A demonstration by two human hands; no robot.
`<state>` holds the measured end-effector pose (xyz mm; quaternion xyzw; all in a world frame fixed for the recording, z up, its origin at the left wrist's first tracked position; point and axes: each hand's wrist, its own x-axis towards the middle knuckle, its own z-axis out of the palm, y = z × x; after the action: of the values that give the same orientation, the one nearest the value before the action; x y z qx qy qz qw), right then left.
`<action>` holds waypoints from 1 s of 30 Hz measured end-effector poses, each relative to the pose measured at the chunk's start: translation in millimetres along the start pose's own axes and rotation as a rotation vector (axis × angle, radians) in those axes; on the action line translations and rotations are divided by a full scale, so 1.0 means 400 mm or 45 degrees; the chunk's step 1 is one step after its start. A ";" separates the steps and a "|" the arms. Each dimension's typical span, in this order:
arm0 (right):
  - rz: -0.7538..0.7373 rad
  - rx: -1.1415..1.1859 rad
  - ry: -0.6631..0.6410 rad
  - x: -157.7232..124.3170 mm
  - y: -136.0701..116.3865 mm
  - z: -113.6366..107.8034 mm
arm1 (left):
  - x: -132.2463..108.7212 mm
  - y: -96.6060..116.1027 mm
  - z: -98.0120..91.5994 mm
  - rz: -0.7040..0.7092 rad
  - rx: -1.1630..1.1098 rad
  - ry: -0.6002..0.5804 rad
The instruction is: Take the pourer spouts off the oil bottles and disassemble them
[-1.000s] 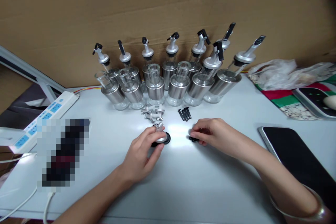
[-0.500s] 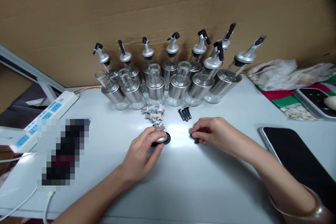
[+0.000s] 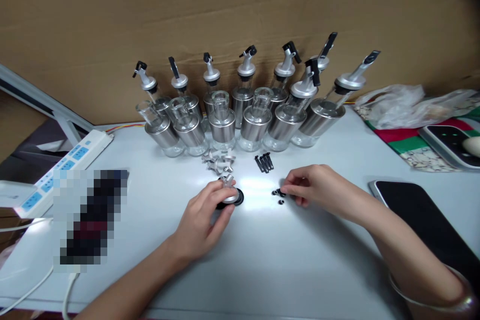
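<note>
Brown cardboard (image 3: 225, 0) stands behind. On the left, a white plug strip (image 3: 56, 166) sits near a blurry dark thing (image 3: 93, 217). On the right, a see-through bag (image 3: 397, 105) lies on a bright cloth (image 3: 407, 147), with a black phone (image 3: 423, 225) in front.

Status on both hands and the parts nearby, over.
Left hand closed around silver cap. Right hand at small black pieces, grip unclear. Silver spouts and black levers just beyond; bottles behind them.
</note>
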<state>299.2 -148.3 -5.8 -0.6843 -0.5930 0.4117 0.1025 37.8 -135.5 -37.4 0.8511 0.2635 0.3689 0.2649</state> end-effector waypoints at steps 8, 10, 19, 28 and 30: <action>0.000 0.015 -0.028 -0.006 -0.003 -0.002 | -0.001 -0.002 0.002 -0.004 -0.004 -0.014; -0.038 0.036 -0.054 -0.007 -0.004 -0.002 | -0.001 -0.003 0.002 -0.007 0.002 -0.014; -0.089 -0.054 -0.012 -0.002 0.002 0.013 | 0.000 0.000 0.001 -0.010 0.003 0.000; -0.122 -0.084 0.094 -0.004 -0.003 0.012 | 0.001 0.001 0.000 0.002 0.074 0.030; -0.144 -0.130 0.170 -0.002 -0.005 0.018 | 0.003 0.003 -0.001 0.013 0.110 0.034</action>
<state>292.9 -150.8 -8.7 -0.6799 -0.6429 0.3280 0.1298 38.6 -135.4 -35.8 0.8582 0.2783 0.3696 0.2224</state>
